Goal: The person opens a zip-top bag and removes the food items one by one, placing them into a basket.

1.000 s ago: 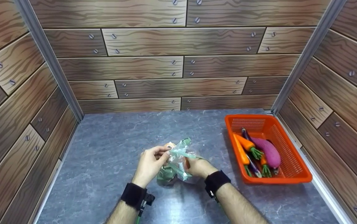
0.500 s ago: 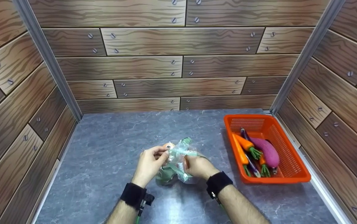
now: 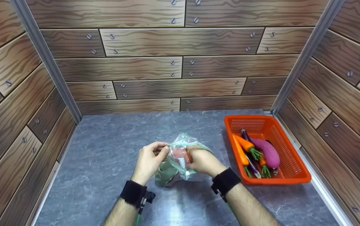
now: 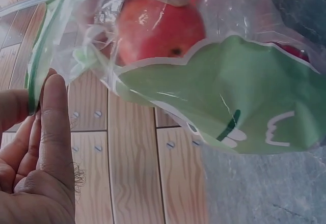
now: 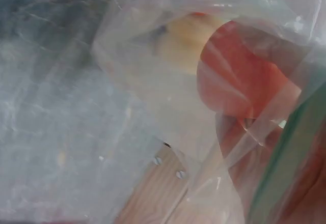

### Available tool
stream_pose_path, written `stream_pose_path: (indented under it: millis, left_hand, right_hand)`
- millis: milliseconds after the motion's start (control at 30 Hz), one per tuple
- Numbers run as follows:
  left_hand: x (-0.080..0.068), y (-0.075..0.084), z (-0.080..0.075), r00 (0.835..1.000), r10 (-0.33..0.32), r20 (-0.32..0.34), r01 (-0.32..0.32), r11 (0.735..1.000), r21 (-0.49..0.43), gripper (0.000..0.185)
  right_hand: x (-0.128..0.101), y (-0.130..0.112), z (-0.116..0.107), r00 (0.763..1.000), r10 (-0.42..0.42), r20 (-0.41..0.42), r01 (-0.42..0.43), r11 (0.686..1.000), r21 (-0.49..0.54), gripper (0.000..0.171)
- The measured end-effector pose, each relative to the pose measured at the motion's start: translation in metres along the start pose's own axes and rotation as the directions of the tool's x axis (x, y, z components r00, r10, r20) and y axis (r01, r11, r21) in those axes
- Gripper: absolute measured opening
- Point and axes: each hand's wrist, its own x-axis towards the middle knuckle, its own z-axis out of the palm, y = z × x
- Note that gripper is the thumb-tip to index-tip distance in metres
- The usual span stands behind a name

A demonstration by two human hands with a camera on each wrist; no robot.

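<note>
A clear zip bag (image 3: 173, 169) with a green print stands on the grey tabletop, held between both hands. My left hand (image 3: 155, 155) pinches the bag's green zip edge (image 4: 33, 81) at its left end. At the right end of the bag's mouth, my right hand (image 3: 199, 158) grips the plastic. A red round fruit (image 3: 179, 154) sits inside the bag, and it fills the left wrist view as the fruit (image 4: 158, 28) above the green print (image 4: 229, 102). The right wrist view shows the fruit (image 5: 244, 76) through crumpled plastic.
An orange plastic basket (image 3: 277, 181) stands at the right against the side wall, holding carrots (image 3: 246, 144), a pink-purple eggplant (image 3: 266, 152) and small dark eggplants. Wood-patterned walls close the grey tabletop (image 3: 104, 150) on three sides.
The bag's raised top has come down and its mouth is now stretched between the two hands. My right hand has shifted up and a little right.
</note>
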Motion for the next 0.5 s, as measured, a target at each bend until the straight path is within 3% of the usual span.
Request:
stream_pose_path:
  millis: [133,300,500]
  left_hand:
    - [0.001,0.004,0.000,1.000,0.008,-0.002,-0.008,1.000,-0.004,0.020]
    - [0.004,0.009,-0.001,1.000,0.014,-0.007,-0.014,1.000,-0.010,0.020]
    - [0.009,0.014,-0.003,1.000,0.018,-0.023,-0.018,1.000,-0.024,0.019]
  right_hand:
    - [0.002,-0.006,-0.014,1.000,-0.026,-0.012,0.026,1.000,-0.003,0.034]
    - [0.000,-0.017,-0.030,0.999,-0.026,-0.024,0.027,0.999,0.043,0.060]
    - [-0.008,-0.029,-0.047,0.997,-0.041,-0.066,0.045,0.998,0.054,0.053]
